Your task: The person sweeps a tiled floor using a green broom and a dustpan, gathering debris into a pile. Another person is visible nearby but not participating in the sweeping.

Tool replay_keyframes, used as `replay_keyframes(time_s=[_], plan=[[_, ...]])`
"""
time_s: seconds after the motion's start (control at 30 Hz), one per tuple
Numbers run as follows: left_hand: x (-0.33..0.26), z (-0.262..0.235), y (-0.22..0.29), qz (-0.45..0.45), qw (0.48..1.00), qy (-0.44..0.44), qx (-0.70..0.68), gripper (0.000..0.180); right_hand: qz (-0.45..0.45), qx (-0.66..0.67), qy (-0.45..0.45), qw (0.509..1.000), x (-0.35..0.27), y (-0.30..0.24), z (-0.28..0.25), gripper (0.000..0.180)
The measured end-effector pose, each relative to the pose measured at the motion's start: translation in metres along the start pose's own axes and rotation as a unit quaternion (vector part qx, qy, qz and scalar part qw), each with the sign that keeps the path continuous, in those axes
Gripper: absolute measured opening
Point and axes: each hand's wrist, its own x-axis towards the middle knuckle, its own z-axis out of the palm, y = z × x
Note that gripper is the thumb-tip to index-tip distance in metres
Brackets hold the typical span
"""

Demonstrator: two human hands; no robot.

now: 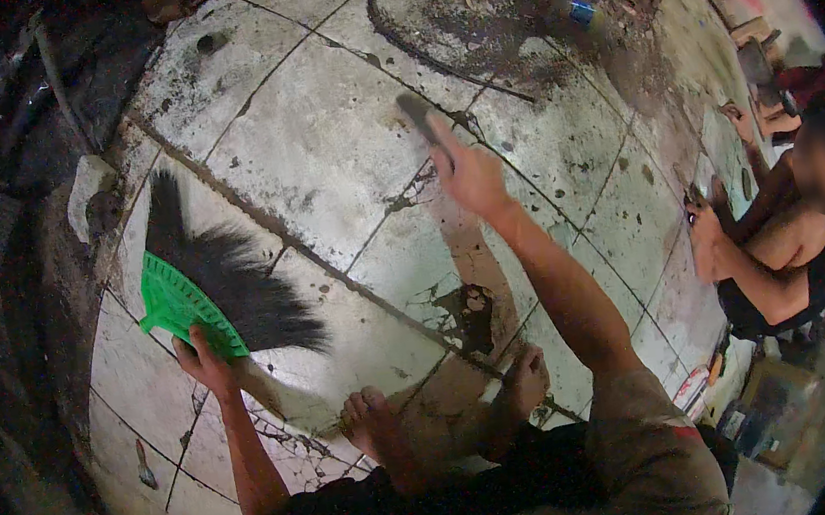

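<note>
My left hand (pixel 204 358) grips the green plastic head of a broom (pixel 181 304), whose black bristles (pixel 234 276) fan out over the dirty tiled floor at the left. My right hand (pixel 469 176) is stretched forward over the tiles and holds a dark brush-like tool (pixel 418 116) by its end; its exact kind is blurred. My two bare feet (pixel 380 427) rest on the cracked tiles just below the broom and under my right arm.
Another person (pixel 792 228) crouches at the right edge with an object in hand. A dark ring-shaped stain (pixel 469 30) and dirt lie at the far centre. A broken tile patch (pixel 474 311) sits mid-floor. Clutter and boxes (pixel 750 403) stand at the lower right; a stone (pixel 89 191) lies left.
</note>
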Motion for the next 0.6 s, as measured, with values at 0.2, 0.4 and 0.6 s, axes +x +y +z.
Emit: replay_keyframes(time_s=[0.2, 0.4, 0.6], plan=[[0.007, 0.001, -0.008, 0.011, 1.000, -0.005, 0.016, 0.029, -0.057, -0.057, -0.078, 0.994, -0.026, -0.017, 0.003, 0.061], [0.010, 0.004, -0.005, 0.013, 1.000, -0.028, 0.005, 0.025, -0.035, -0.005, -0.029, 0.999, -0.017, -0.021, 0.001, 0.063], [0.008, -0.006, -0.017, -0.022, 0.998, -0.036, -0.045, 0.022, -0.020, -0.034, -0.044, 0.998, -0.018, -0.025, 0.009, 0.064]])
